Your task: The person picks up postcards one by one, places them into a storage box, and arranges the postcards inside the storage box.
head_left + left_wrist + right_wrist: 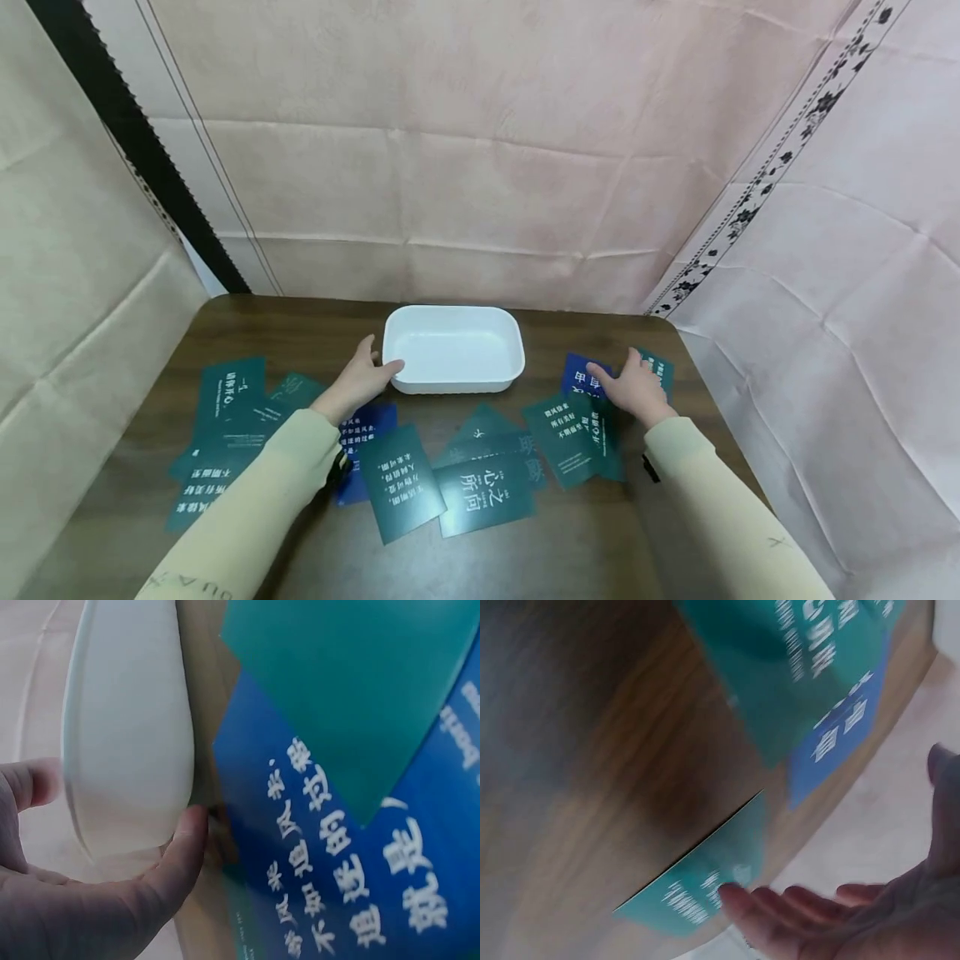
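- A white, shallow, rectangular tray (453,347) with rounded corners, a smooth plastic-looking finish and a thin rim sat near the far edge of the brown wood-grain surface (562,550).
- Its hollow faced up, and its long axis ran left to right.
- Of the hands, the left hand (356,383) gripped the tray's left end, thumb and fingers set apart on either side of the corner.
- The right hand (637,390) was loosely open, thumb spread wide, holding nothing visible; its fingers reached over a flat dark green card with white lettering (658,372), though contact could not be told.
- Just left of that hand, a deep blue card with white characters (585,371) lay partly under overlapping green cards (566,442).
- Nearer the person, a rectangular green card with small white text (402,483) pointed away, its far end leaning left.
- Touching it, a green card with large white characters (487,496) lay with its long axis roughly left to right.
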Demonstrator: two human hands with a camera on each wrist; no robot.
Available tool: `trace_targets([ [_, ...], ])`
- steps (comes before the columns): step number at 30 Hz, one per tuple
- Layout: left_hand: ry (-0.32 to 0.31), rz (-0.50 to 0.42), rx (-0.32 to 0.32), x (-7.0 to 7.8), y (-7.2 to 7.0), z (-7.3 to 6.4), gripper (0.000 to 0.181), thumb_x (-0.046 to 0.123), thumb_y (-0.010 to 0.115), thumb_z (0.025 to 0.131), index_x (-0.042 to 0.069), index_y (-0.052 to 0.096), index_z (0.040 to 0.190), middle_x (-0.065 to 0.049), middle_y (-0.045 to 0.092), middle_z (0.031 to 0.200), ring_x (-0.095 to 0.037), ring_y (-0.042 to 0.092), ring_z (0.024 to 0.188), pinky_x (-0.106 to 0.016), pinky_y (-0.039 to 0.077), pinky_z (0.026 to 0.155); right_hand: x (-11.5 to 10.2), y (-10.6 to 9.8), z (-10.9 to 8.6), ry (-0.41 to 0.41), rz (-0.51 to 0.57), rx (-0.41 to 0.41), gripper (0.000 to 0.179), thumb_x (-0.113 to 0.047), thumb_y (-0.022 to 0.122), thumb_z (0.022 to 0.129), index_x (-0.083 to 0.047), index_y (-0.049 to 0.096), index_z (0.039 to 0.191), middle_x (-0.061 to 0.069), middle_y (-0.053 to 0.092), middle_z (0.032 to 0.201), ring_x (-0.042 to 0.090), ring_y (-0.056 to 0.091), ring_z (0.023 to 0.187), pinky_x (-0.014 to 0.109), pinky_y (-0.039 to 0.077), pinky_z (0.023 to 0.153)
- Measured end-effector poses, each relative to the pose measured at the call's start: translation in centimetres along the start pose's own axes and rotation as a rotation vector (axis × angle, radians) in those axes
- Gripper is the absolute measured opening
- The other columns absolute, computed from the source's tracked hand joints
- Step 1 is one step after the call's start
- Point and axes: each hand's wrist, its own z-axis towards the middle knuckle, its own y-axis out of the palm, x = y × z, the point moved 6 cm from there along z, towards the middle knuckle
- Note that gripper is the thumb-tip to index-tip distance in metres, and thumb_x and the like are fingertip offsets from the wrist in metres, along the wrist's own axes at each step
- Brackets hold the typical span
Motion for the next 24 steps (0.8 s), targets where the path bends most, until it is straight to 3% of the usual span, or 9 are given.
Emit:
trace_targets([
  [4,0.017,-0.013,-0.021,-0.3,0.5,0.7,0.086,0.036,0.053,0.099,0.01,-0.007,0.154,-0.024,0.025,0.152,-0.036,0.042,0.129,-0.05,0.042,0.101,2.4,-0.4,0.4,0.14,-0.031,-0.009,0.118,-0.078,0.042,0.083,0.012,0.001,0.147,0.043,0.013,0.144,0.062,0.021,0.127,0.074,0.027,0.097],
  [9,0.071,0.041,-0.04,-0.5,1.0,1.6,0.077,0.032,0.049,0.1,0.007,0.001,0.154,-0.019,0.018,0.155,-0.035,0.031,0.136,-0.054,0.029,0.109,5.3,-0.4,0.6,0.273,-0.061,-0.05,0.119,-0.076,0.045,0.083,0.019,0.003,0.142,0.047,0.019,0.131,0.062,0.027,0.118,0.073,0.031,0.095],
  [11,0.082,0.051,-0.05,-0.3,1.1,1.7,0.072,0.026,0.047,0.101,0.006,0.002,0.154,-0.019,0.019,0.154,-0.036,0.032,0.133,-0.054,0.03,0.109,6.2,-0.3,0.6,0.303,-0.079,-0.072,0.119,-0.076,0.045,0.083,0.022,0.006,0.139,0.047,0.023,0.124,0.06,0.031,0.114,0.071,0.034,0.094],
  [15,0.07,0.056,-0.074,0.0,1.2,1.9,0.067,0.013,0.042,0.098,0.004,0.004,0.153,-0.021,0.027,0.146,-0.035,0.043,0.116,-0.044,0.047,0.091,7.0,-0.2,1.0,0.325,-0.148,-0.14,0.119,-0.077,0.041,0.084,0.028,0.015,0.133,0.046,0.029,0.116,0.054,0.036,0.108,0.065,0.037,0.093],
  [18,0.06,0.067,-0.065,0.4,0.9,2.2,0.067,0.008,0.04,0.096,0.003,0.004,0.152,-0.021,0.03,0.141,-0.035,0.047,0.105,-0.035,0.048,0.074,7.3,-0.5,1.4,0.354,-0.169,-0.169,0.121,-0.081,0.041,0.081,0.028,0.024,0.131,0.044,0.033,0.114,0.05,0.037,0.104,0.061,0.037,0.093],
  [21,0.074,0.074,-0.056,0.7,0.8,2.5,0.066,0.005,0.04,0.093,0.003,0.007,0.151,-0.021,0.034,0.135,-0.034,0.049,0.098,-0.033,0.048,0.068,7.4,-0.9,1.7,0.414,-0.146,-0.168,0.125,-0.084,0.044,0.076,0.027,0.027,0.132,0.042,0.035,0.113,0.049,0.037,0.104,0.061,0.037,0.095],
  [24,0.072,0.07,-0.077,0.6,1.1,2.7,0.066,0.003,0.039,0.092,0.003,0.01,0.151,-0.021,0.036,0.133,-0.033,0.05,0.096,-0.033,0.049,0.068,7.8,-0.9,1.7,0.483,-0.104,-0.179,0.131,-0.085,0.047,0.073,0.026,0.02,0.136,0.045,0.03,0.121,0.052,0.034,0.112,0.063,0.033,0.101],
])
